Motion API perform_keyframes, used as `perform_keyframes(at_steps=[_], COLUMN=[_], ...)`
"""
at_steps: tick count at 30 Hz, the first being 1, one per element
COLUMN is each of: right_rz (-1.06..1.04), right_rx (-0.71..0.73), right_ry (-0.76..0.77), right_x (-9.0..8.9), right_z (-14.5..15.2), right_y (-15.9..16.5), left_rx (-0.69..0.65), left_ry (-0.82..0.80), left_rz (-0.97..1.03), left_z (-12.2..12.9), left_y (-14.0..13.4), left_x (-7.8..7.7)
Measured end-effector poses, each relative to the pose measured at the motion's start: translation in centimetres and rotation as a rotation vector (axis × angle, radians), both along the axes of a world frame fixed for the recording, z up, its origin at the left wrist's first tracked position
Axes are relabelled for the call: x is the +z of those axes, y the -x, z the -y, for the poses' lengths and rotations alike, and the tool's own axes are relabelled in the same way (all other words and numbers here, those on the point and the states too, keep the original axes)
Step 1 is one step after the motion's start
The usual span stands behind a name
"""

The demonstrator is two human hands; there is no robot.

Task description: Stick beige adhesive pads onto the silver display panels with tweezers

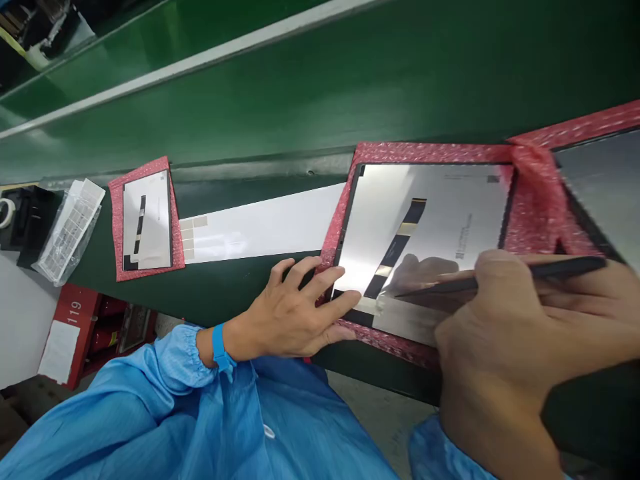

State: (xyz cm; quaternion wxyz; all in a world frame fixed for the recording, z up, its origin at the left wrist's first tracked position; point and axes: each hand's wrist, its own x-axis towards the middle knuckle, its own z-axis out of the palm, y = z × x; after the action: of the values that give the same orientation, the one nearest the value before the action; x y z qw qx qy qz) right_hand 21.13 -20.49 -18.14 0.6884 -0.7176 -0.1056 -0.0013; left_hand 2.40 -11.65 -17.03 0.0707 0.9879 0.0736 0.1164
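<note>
A flat display panel [465, 207] with a silvery back lies on pink bubble wrap [435, 153]. A dark flex ribbon [393, 257] with gold-coloured bands runs slantwise across its back. My left hand [300, 310] rests at the panel's lower left corner, fingers spread and fingertips on the edge near the ribbon's lower end. My right hand [500, 333], partly blurred, is closed around slim black tweezers [450, 287]. Their pointed tip is over the panel, close to the ribbon's lower end and a pale strip of tape [367, 305]. Whether the tip touches cannot be made out.
A smaller-looking second panel [155, 230] lies on pink wrap to the left. Between the panels is a white sheet [265, 223] with beige stickers. Farther left are bagged label sheets [73, 230] and a black tape dispenser [25, 217]. Another panel [610, 187] sits at right.
</note>
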Motion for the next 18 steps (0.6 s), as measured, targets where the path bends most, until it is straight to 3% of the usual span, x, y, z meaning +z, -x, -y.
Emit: perform_keyframes(at_steps=[4,9,11,14,18], right_rz=[0.006,-0.107,-0.164,-0.216,-0.231], right_rx=[-0.010,-0.036,-0.033,-0.045,-0.097], right_ry=[-0.075,-0.109,-0.178,-0.255,-0.316], right_x=[-0.8,-0.4,-0.4,-1.0,-1.7], right_z=[-0.1,-0.1,-0.4,-1.4,-2.4], right_y=[0.0,0.5,0.9,1.9,2.8], left_rx=[-0.035,-0.032,0.109,0.458,0.650], left_ry=[-0.013,0.060,0.203,0.475,0.840], left_rz=[-0.026,-0.113,-0.108,-0.097,-0.142], left_z=[0.2,0.9,1.4,1.8,0.8], left_y=[0.6,0.9,0.6,-0.2,-1.7], left_x=[0.7,1.8,2.1,2.3,2.3])
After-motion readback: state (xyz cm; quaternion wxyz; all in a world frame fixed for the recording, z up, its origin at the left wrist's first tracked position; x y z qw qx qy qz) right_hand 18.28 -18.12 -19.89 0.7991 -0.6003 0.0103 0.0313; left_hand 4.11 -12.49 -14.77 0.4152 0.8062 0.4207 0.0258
